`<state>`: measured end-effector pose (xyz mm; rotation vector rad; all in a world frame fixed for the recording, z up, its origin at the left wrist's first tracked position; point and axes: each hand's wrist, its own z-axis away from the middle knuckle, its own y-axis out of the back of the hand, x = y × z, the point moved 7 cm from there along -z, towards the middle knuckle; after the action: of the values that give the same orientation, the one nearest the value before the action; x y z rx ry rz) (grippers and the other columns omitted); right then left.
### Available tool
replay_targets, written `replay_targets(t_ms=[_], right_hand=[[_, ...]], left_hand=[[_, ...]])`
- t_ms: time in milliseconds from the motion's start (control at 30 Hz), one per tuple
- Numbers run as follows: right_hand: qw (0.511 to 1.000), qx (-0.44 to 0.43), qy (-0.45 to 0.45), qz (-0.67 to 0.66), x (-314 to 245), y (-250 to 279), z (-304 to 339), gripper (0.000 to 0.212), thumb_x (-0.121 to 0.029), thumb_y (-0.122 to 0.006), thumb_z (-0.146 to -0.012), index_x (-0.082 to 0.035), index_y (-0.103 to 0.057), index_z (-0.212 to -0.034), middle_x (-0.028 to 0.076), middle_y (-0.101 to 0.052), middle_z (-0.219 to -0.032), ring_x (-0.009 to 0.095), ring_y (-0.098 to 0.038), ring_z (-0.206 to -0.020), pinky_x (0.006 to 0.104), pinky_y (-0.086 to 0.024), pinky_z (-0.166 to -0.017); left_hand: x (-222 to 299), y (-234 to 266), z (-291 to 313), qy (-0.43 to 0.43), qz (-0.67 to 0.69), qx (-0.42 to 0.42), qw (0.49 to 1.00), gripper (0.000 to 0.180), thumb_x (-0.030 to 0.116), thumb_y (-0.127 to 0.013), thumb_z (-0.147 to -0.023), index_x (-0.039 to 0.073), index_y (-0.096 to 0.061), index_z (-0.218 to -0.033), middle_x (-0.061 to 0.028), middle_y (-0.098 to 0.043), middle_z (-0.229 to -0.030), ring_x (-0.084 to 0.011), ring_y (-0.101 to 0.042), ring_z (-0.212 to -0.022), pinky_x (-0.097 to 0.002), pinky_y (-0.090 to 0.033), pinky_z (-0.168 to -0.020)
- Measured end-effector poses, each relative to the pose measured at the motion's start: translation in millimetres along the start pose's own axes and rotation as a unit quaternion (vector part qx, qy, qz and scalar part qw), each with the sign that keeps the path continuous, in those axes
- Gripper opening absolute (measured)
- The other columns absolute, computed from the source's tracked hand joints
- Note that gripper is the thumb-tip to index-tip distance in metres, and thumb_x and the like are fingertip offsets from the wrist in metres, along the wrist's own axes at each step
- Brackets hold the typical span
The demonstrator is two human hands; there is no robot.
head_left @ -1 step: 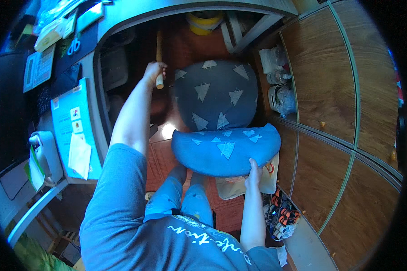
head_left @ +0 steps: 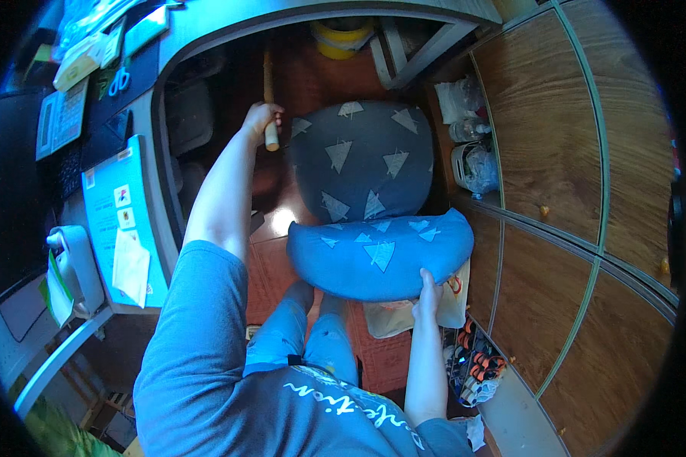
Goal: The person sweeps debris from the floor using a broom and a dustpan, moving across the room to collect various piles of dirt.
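My left hand (head_left: 263, 121) is wrapped round a pale wooden stick (head_left: 271, 139), which stretches away under the desk; its far end is lost in shadow. My right hand (head_left: 428, 292) grips the lower right edge of a chair's backrest (head_left: 379, 259), with the thumb on top and the other fingers hidden behind. Both the backrest and the chair seat (head_left: 364, 164) beyond it wear a dark grey-blue cover with pale triangle shapes.
The desk (head_left: 427, 9) curves over the far side and left, carrying a calculator (head_left: 59, 118), scissors (head_left: 120, 81) and a light-blue board (head_left: 107, 221). A yellow bucket (head_left: 343, 46) stands underneath. Wooden cabinets (head_left: 541, 129) line the right; a tote bag (head_left: 453, 306) sits beside the backrest.
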<state>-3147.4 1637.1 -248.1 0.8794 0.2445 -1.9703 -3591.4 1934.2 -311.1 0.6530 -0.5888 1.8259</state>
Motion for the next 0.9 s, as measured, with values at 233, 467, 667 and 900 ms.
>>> replay_targets(t_ms=[233, 467, 667, 900], right_hand=[[1.000, 0.014, 0.012, -0.001, -8, -1, -14, 0.053, -0.015, -0.059, -0.073, 0.004, -0.038, -0.118, 0.013, -0.049, -0.110, 0.025, -0.051, -0.095, 0.0372, -0.045, -0.075], [0.998, 0.006, -0.004, -0.066, 16, 13, 8, 0.050, -0.013, -0.060, -0.072, 0.003, -0.042, -0.117, 0.012, -0.047, -0.116, 0.024, -0.048, -0.100, 0.0355, -0.039, -0.086], [0.990, 0.019, -0.105, -0.093, 37, 35, 46, 0.058, -0.018, -0.060, -0.073, -0.006, -0.035, -0.124, 0.012, -0.043, -0.119, 0.027, -0.046, -0.105, 0.0423, -0.040, -0.087], [0.980, 0.005, -0.165, -0.110, 65, 58, 57, 0.061, -0.022, -0.061, -0.073, -0.013, -0.030, -0.126, 0.011, -0.041, -0.122, 0.029, -0.045, -0.107, 0.0470, -0.044, -0.081]], left_hand=[[-102, 36, 24, 0.094, -0.272, 0.138, 0.948, 0.012, 0.008, -0.049, -0.074, -0.002, -0.055, -0.072, -0.0119, -0.054, -0.058, -0.0239, -0.056, -0.049, -0.0373, -0.043, -0.040], [-160, 93, 204, 0.060, -0.427, 0.134, 0.892, 0.023, 0.013, -0.051, -0.073, -0.004, -0.052, -0.089, -0.0185, -0.059, -0.074, -0.0299, -0.060, -0.064, -0.0389, -0.047, -0.052], [-156, 99, 346, 0.113, -0.306, 0.128, 0.937, 0.021, 0.001, -0.050, -0.068, 0.001, -0.050, -0.089, -0.0098, -0.050, -0.063, -0.0186, -0.053, -0.055, -0.0337, -0.043, -0.048], [-114, 82, 239, -0.126, -0.382, 0.156, 0.902, 0.033, 0.028, -0.043, -0.084, -0.002, -0.051, -0.092, -0.0236, -0.057, -0.082, -0.0362, -0.057, -0.080, -0.0435, -0.044, -0.068]])
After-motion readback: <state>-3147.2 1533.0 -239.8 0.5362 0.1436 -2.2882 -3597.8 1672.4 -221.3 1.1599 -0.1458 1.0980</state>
